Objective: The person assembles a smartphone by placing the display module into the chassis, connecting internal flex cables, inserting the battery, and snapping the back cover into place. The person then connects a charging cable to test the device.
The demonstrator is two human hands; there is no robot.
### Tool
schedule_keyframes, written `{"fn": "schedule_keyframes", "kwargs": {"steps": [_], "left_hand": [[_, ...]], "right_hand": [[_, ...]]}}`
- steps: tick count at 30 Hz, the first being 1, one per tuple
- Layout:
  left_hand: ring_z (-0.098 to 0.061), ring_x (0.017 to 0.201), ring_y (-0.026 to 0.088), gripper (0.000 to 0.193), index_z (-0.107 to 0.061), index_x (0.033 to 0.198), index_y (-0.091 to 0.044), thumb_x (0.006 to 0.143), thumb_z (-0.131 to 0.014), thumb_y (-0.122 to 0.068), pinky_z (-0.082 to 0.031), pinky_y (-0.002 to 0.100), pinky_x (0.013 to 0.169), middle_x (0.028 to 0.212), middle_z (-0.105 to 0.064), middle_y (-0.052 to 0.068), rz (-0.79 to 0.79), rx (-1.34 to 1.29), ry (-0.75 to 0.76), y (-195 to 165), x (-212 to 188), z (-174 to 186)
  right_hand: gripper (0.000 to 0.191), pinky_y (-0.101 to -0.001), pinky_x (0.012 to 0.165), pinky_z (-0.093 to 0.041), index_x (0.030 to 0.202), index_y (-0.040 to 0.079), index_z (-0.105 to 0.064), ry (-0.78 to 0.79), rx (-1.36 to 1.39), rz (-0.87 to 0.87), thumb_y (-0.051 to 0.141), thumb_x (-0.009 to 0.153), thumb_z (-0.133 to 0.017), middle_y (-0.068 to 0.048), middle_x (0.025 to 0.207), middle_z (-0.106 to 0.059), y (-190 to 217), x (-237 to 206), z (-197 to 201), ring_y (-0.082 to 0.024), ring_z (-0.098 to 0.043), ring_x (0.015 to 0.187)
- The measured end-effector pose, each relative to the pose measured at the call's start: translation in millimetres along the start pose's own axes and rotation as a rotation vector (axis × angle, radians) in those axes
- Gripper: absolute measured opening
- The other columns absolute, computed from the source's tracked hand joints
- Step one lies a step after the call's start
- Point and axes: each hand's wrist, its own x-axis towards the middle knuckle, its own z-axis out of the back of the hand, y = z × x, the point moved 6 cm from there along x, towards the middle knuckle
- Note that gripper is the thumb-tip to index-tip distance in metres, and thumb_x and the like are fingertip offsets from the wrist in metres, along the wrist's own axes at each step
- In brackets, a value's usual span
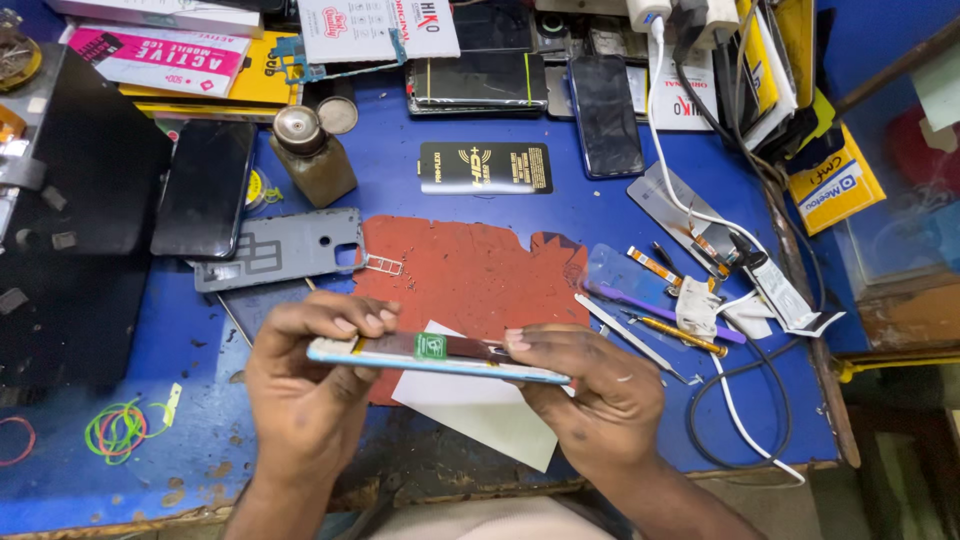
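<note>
Here, an opened phone (440,357) w/ a light-blue frame is held edge-on above the front of the blue bench (600,210), its long axis running left-right & dipping slightly toward the right. Inner parts show along the top, incl. a small green sticker near mid-length. Left hand (310,385) grips the left end, fingers curled tight over the upper edge, thumb underneath. Right hand (590,385) takes the right end, fingertips pinched narrow on the top edge near the middle, palm below. Both hands touch it, one per end; neither is clearly nearer. Just under the phone lies a white sheet (480,410), partly over a red-brown mat (470,270). A grey back cover (280,250) sits left of the mat, a small SIM tray (383,265) beside it. Behind that: a brown bottle (312,155) w/ a metal cap & a dark phone (205,187) lying flat. Right of the hands: tweezers & thin tools (650,335), a white cable (740,400), and green rubber bands (120,428) far left.
</note>
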Motion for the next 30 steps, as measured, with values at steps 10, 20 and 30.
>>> {"fn": "schedule_keyframes", "kwargs": {"steps": [10, 20, 30], "left_hand": [[-0.067, 0.1, 0.028, 0.044, -0.071, 0.113, -0.006, 0.07, -0.079, -0.002, -0.045, 0.054, 0.1, 0.103, -0.068, 0.01, -0.608, 1.426, 0.448, -62.5, 5.4, -83.5], [-0.073, 0.088, 0.014, 0.022, -0.072, 0.111, 0.003, 0.09, -0.077, -0.003, -0.057, 0.03, 0.081, 0.1, -0.08, 0.007, 0.21, 0.484, -0.088, 20.0, -16.7, -44.3], [-0.072, 0.096, 0.016, 0.027, -0.067, 0.115, 0.005, 0.089, -0.073, -0.002, -0.057, 0.032, 0.089, 0.107, -0.077, 0.012, 0.466, 0.001, -0.229, 54.5, -15.7, -21.1]], "right_hand": [[0.038, -0.0358, 0.093, -0.062, 0.105, 0.007, -0.072, 0.127, -0.41, 0.292, -0.006, 0.071, -0.082, -0.008, 0.103, -0.077, 48.0, 24.1, 5.1, -0.025, -0.077, 0.103], [0.067, -0.0371, 0.106, -0.052, 0.14, 0.001, -0.051, 0.046, 0.199, -0.165, -0.005, 0.079, -0.079, -0.012, 0.125, -0.068, 12.0, 19.9, 4.4, -0.02, -0.066, 0.117], [0.049, -0.0267, 0.085, -0.056, 0.135, -0.001, -0.053, 0.016, 0.272, -0.384, -0.006, 0.091, -0.072, -0.013, 0.103, -0.073, -28.6, -12.0, -2.4, -0.014, -0.07, 0.097]]}}
